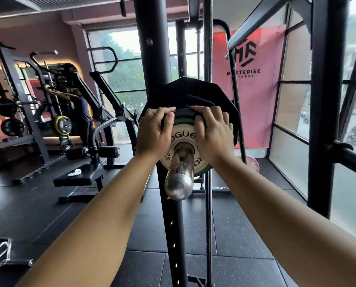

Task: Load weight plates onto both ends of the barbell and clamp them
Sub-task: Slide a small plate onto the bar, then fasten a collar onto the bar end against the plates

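The chrome barbell sleeve (pixel 179 179) points toward me at the centre. On it sits a small white-faced plate with a green rim (pixel 183 136), and behind that a large black plate (pixel 193 92). My left hand (pixel 154 133) grips the small plate's upper left edge. Its upper right edge is held by my right hand (pixel 213 135). Both sets of fingers curl over the rim. No clamp shows on the sleeve.
A black rack upright (pixel 152 48) rises just behind the plates, with a second post (pixel 326 100) at right. A bench (pixel 77 179) and machines stand at left, where a person (pixel 81 108) trains. Windows line the right side. A pink plate (pixel 252 162) lies on the floor.
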